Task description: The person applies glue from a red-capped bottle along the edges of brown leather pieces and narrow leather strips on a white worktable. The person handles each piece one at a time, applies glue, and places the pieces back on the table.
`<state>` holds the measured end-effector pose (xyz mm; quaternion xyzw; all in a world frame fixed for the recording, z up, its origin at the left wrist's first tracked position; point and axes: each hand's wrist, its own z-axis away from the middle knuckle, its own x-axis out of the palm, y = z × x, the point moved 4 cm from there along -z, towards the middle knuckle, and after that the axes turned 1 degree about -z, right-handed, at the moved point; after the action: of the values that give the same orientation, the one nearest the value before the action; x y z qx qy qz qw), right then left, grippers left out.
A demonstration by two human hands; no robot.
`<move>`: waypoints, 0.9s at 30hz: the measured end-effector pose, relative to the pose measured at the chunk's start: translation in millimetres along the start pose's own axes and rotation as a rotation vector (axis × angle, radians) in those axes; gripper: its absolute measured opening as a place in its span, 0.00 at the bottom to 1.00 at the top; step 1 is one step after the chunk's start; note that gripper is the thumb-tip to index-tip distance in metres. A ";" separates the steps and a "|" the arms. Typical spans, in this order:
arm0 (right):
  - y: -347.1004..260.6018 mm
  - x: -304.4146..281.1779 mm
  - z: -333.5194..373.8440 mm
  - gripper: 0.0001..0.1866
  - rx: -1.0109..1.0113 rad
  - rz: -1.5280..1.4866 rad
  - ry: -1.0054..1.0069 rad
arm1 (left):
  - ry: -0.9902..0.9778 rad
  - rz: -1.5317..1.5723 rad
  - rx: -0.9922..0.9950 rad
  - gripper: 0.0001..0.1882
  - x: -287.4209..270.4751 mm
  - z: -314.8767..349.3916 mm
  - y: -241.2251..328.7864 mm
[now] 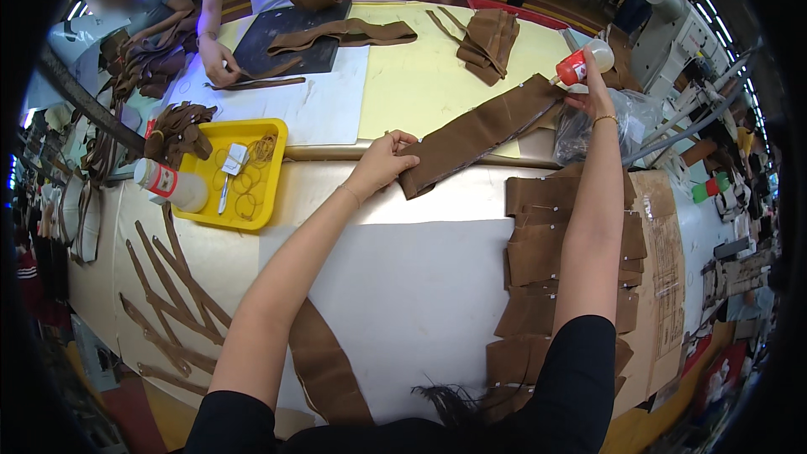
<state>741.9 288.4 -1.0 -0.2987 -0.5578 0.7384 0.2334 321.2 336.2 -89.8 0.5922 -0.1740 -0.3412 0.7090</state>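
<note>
A wide brown leather-like strip [483,136] slants up to the right in front of me. My left hand [387,164] pinches its near left end between thumb and fingers. My right hand [595,94] is wrapped round a clear squeeze bottle [573,68] with a red band. The bottle is tilted, its tip pointing down at the strip's far right end. Lower fingers of the right hand are close to that end; whether they grip it I cannot tell. Below my right forearm lie several overlapping brown pieces [531,259] with small light marks at their edges.
A yellow tray [282,170] holds rubber bands and a small white object. Beside it leans a white bottle [172,185]. Narrow brown straps [172,286] and a curved brown piece [329,361] lie nearer. Across the table, another person's hand [220,63] handles brown strips. A clear plastic bag [609,126] lies right.
</note>
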 end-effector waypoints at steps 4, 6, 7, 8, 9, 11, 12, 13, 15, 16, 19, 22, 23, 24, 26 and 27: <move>14.9 8.6 -3.9 0.55 0.068 0.077 0.011 | -0.012 0.028 0.001 0.18 3.8 -2.5 2.8; 28.8 14.9 -5.0 0.50 0.097 0.097 0.002 | -0.002 0.030 0.009 0.19 3.8 -3.2 3.5; 28.7 14.9 -8.1 0.47 0.061 0.060 0.025 | 0.008 0.030 0.007 0.19 2.0 -3.1 3.2; 30.0 14.1 -10.4 0.45 0.068 0.028 0.020 | 0.014 0.031 0.000 0.19 0.7 -2.7 1.8; 28.8 10.6 -13.0 0.43 0.067 -0.001 0.049 | 0.023 0.033 0.007 0.19 0.5 -2.6 0.3; 20.3 2.8 -17.3 0.35 0.034 -0.189 0.078 | 0.062 0.006 0.061 0.19 2.5 -5.0 -2.0; 14.3 -0.7 -16.9 0.33 0.008 -0.294 0.041 | 0.089 0.000 0.073 0.19 2.8 -6.0 -3.4; 10.0 -3.4 -13.9 0.32 0.029 -0.435 -0.009 | 0.133 -0.073 0.211 0.19 2.7 -6.2 1.6; -4.4 -10.6 -2.6 0.31 -0.043 -0.595 -0.061 | 0.233 -0.222 0.321 0.20 1.2 4.4 5.6; -13.9 -12.0 6.5 0.30 -0.106 -0.614 -0.160 | 0.269 -0.323 0.466 0.20 -3.5 14.3 14.0; -31.3 -15.2 34.5 0.30 -0.116 -0.650 -0.361 | 0.267 -0.487 0.576 0.21 -24.9 63.8 27.9; -30.8 -20.5 59.9 0.37 -0.125 -0.701 -0.423 | 0.292 -0.537 0.515 0.15 -66.5 136.8 29.6; -27.3 -17.9 70.3 0.36 -0.143 -0.686 -0.526 | 0.320 -0.530 0.495 0.13 -80.0 164.8 24.8; -23.7 -15.7 78.4 0.36 -0.143 -0.685 -0.551 | 0.361 -0.479 0.297 0.12 -95.9 191.2 11.4; -11.5 -6.9 99.5 0.35 -0.098 -0.709 -0.601 | 0.420 -0.356 0.028 0.11 -118.5 244.2 -19.8; -4.8 4.1 110.9 0.33 -0.041 -0.757 -0.647 | 0.445 -0.301 -0.090 0.10 -126.0 266.6 -35.9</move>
<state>661.3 216.5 25.1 0.1647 -0.6855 0.6455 0.2939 48.7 228.5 -40.9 0.6398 0.0914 -0.3115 0.6966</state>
